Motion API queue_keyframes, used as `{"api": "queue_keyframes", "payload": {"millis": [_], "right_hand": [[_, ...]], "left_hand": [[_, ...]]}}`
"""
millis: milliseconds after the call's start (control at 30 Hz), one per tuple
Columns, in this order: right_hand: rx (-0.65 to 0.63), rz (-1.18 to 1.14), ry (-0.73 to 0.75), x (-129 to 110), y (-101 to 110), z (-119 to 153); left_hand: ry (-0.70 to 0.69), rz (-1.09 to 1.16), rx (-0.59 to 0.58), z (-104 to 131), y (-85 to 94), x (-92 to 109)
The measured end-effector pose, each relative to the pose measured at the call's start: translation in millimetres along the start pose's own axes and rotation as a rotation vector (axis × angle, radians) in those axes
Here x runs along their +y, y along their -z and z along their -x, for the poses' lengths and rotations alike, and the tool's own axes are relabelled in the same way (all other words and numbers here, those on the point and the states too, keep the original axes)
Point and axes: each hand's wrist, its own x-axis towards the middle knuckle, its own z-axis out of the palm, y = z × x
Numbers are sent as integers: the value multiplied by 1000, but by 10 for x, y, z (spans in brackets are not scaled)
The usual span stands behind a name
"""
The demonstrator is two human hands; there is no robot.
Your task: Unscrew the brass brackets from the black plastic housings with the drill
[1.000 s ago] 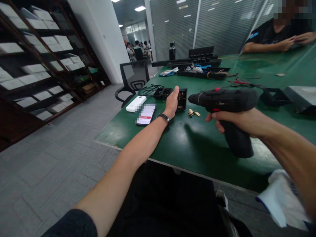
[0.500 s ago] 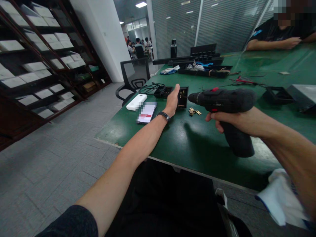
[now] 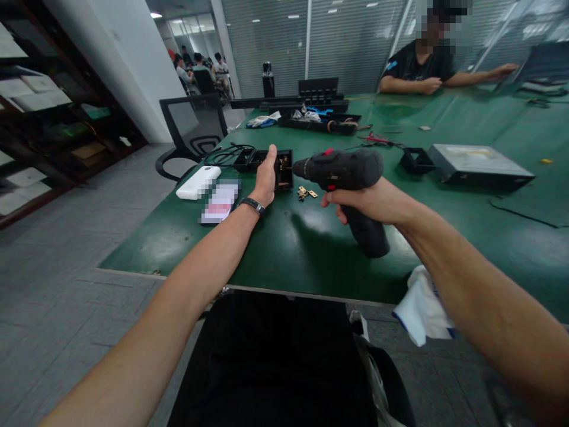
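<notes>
My right hand (image 3: 362,198) is wrapped round the handle of a black cordless drill (image 3: 342,169) with red accents. The drill lies level, its chuck pointing left at a small open-topped black box (image 3: 285,178) with brass-coloured pieces inside; whether the bit touches anything there is too small to tell. With the thumb upright, my left hand (image 3: 267,181) grips the box's left side; its other fingers are mostly hidden. Several brass-coloured plates (image 3: 306,193) form a loose pile on the table just in front of the box.
Left on the green table (image 3: 146,243) lie a phone (image 3: 220,201) and a white power bank (image 3: 198,182). Further back is a black tray (image 3: 320,121) of odds and ends. A grey metal case (image 3: 480,165) sits right. A white cloth (image 3: 424,308) hangs by the front edge. Across sits a person (image 3: 418,71).
My view has swung right, so everything shifts left in the picture. Both hands keep their holds, the drill still pointing at the box. More of the person opposite and the grey case shows.
</notes>
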Motion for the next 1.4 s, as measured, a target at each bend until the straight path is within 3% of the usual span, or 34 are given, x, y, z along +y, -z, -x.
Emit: {"api": "queue_keyframes", "payload": {"millis": [633, 900, 1200, 1400], "right_hand": [[-8, -32, 88, -4, -83, -35], [10, -128, -41, 39, 51, -54], [-9, -73, 130, 4, -101, -67], [8, -137, 96, 18, -62, -71]], "left_hand": [[50, -17, -9, 54, -16, 60], [32, -51, 34, 53, -19, 35], [27, -44, 31, 92, -43, 80], [46, -86, 16, 135, -64, 123]]}}
